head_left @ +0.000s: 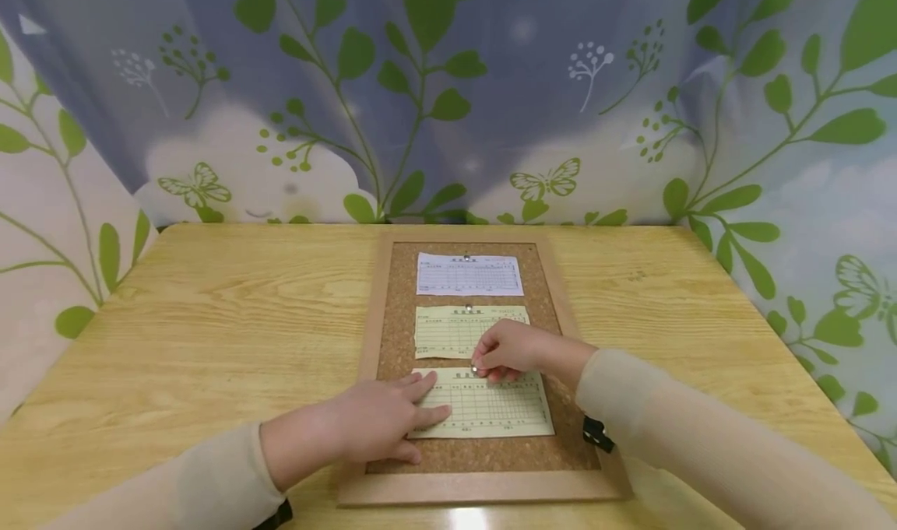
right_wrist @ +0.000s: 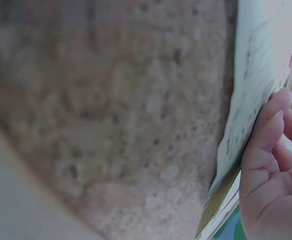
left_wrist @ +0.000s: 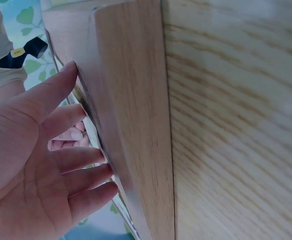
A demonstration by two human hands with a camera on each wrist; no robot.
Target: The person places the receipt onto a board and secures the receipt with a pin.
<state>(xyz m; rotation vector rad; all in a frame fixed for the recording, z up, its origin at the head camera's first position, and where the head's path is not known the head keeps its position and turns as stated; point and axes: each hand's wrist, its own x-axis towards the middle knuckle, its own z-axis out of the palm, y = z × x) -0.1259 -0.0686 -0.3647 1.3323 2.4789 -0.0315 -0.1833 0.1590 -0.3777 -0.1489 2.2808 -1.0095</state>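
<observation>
A wood-framed cork board [head_left: 483,458] lies on the table and bears three printed paper slips in a column. On the nearest, a pale yellow slip [head_left: 490,417], my left hand [head_left: 374,417] rests with spread fingers over its left edge. At that slip's top edge my right hand [head_left: 515,347] pinches a small silver pushpin [head_left: 474,369] between thumb and forefinger. Whether its point is in the cork cannot be seen. The middle yellow slip [head_left: 448,331] and the far white slip [head_left: 469,277] each have a pin at the top. In the right wrist view, the fingertips [right_wrist: 281,100] meet the paper.
The board stands on a light wood-grain table [head_left: 266,304]. A leaf-patterned curtain [head_left: 448,125] hangs behind the table and along both sides. Dark straps [head_left: 597,434] show at the sleeves.
</observation>
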